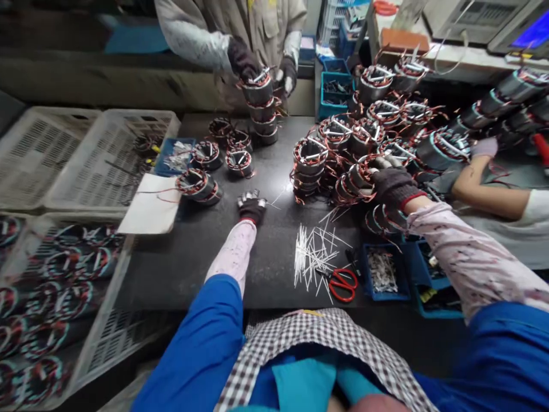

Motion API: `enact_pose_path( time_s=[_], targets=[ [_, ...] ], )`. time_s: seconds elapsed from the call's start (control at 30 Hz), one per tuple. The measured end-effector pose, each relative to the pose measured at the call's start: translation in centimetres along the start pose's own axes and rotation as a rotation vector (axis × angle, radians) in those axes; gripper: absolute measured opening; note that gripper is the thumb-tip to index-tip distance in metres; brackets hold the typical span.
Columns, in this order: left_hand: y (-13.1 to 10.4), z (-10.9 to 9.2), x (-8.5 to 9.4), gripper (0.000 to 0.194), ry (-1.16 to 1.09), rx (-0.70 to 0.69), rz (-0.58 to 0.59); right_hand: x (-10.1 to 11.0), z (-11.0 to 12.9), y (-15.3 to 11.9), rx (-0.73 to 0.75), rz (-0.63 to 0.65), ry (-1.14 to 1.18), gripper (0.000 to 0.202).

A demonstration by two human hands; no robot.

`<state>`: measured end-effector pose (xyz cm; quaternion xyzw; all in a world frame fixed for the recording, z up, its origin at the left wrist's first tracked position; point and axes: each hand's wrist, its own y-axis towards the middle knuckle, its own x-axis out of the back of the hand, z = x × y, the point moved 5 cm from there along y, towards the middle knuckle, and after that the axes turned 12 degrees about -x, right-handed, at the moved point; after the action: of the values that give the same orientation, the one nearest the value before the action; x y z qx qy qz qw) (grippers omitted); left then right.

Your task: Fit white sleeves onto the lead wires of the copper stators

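My left hand [251, 207], in a dark glove with pale fingertips, lies with fingers spread on the dark table [270, 252], holding nothing. My right hand [394, 186] reaches to the right and is closed round a tilted stack of wound metal rings [355, 182]. Beside that stack stands an upright stack of rings [309, 166]. Loose white sticks [315, 252] lie near the table's front, next to red-handled scissors [343, 284]. Several more rings [239, 162] stand beyond my left hand.
Across the table a person's gloved hands [246, 60] touch a tall ring stack [262, 109]. Another person's arm [484, 183] reaches in at right. Blue bins [386, 294], a white board [152, 205] and plastic crates [107, 151] surround the work area.
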<state>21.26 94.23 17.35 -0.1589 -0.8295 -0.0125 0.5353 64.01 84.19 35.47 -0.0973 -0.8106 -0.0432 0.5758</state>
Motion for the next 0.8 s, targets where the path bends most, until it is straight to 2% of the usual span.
enact_pose_path(
  time_s=[0.07, 0.13, 0.27, 0.33, 0.4, 0.47, 0.53, 0.6, 0.67, 0.8],
  targets=[
    [2.0, 0.6, -0.9, 0.063, 0.009, -0.065, 0.015, -0.1, 0.0, -0.3, -0.027, -0.019, 0.021, 0.066],
    [1.7, -1.2, -4.2, 0.066, 0.041, -0.242, 0.070, 0.0, 0.3, -0.9, -0.048, -0.002, 0.027, 0.073],
    [-4.2, -8.4, -12.5, 0.066, 0.006, -0.684, 0.271, 1.1, 1.2, -1.6, -0.038, 0.117, -0.042, 0.077],
    [-6.2, -11.7, -14.9, 0.066, -0.037, -0.783, 0.316, 1.8, 1.5, -1.5, -0.006, 0.177, -0.060, 0.070],
    [-5.6, -14.5, -15.8, 0.066, -0.050, -0.807, 0.283, 2.5, 1.4, -1.0, -0.008, 0.222, -0.048, 0.065],
    [-3.6, -17.5, -16.0, 0.065, -0.046, -0.872, 0.259, 2.9, 1.2, -0.5, -0.048, 0.251, -0.021, 0.066],
    [-1.7, -20.2, -16.3, 0.063, -0.040, -0.974, 0.289, 3.1, 1.1, -0.1, -0.087, 0.281, -0.003, 0.070],
    [-1.0, -22.3, -16.7, 0.061, -0.043, -1.035, 0.323, 3.1, 1.2, 0.0, -0.113, 0.297, 0.003, 0.073],
    [-2.1, -23.5, -17.3, 0.060, -0.056, -1.046, 0.364, 3.0, 1.4, 0.0, -0.139, 0.288, 0.001, 0.073],
    [-7.4, -24.4, -18.5, 0.054, -0.085, -1.099, 0.565, 3.0, 1.6, -0.1, -0.193, 0.252, 0.015, 0.064]
  ],
)
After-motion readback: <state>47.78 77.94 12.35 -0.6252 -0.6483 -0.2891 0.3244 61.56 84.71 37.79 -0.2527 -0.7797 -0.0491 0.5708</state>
